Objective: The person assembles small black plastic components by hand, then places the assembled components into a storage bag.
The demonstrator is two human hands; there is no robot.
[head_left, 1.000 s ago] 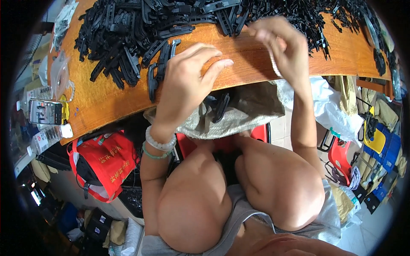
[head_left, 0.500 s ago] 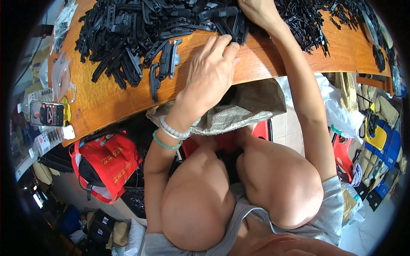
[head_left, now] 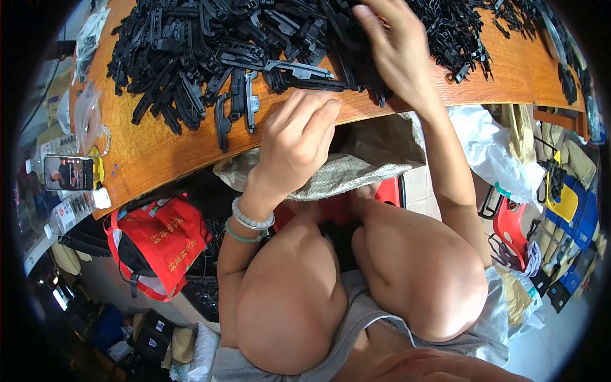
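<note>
My left hand (head_left: 298,141) is over the wooden table's (head_left: 159,146) near edge, its fingers curled in; whatever the fingertips hold, if anything, is hidden. Just beyond its knuckles lie long, narrow black plastic parts (head_left: 305,70) at the front of a large heap (head_left: 184,44). Above the right side of that heap is my right hand (head_left: 402,57), thumb apart from the fingers, with nothing visible in it. A few parts (head_left: 237,95) lie side by side left of my left hand.
Smaller black parts (head_left: 458,38) form another pile at right. A phone (head_left: 68,173) and a plastic bottle (head_left: 73,211) are at the left. Below the table edge hangs a woven sack (head_left: 344,178) above my knees. A red bag (head_left: 162,242) sits lower left.
My left hand has drawn back toward me and slightly left, away from the parts. My right hand has come nearer and its thumb has spread. Parts at the heap's front have shifted toward me.
</note>
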